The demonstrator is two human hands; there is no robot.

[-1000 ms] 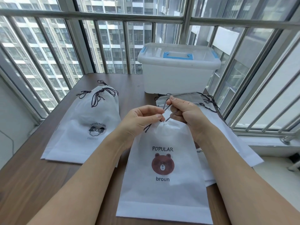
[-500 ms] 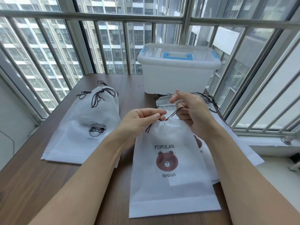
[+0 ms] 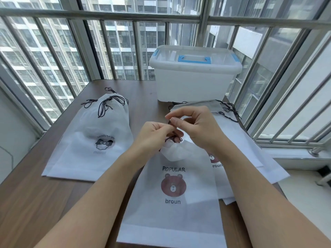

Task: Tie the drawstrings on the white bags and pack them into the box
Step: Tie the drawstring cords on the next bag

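Observation:
A white bag with a brown bear print (image 3: 172, 208) lies on the wooden table (image 3: 35, 203) in front of me, its top cinched. My left hand (image 3: 154, 135) pinches the dark drawstring (image 3: 172, 137) at the bag's mouth. My right hand (image 3: 195, 126) pinches the cord's other part just above, thumb and forefinger together. The translucent box (image 3: 193, 79) with a blue handle stands closed at the table's far edge. A tied stack of white bags (image 3: 93, 140) lies to the left.
More white bags (image 3: 238, 140) with loose black cords lie under and right of the bear bag, reaching the table's right edge. Window bars (image 3: 107, 51) close in the table at the back and on both sides.
The bag's top has gathered tighter and the bag slid slightly toward me. My right hand came down and left, closer to my left hand, with the cord now looped between them.

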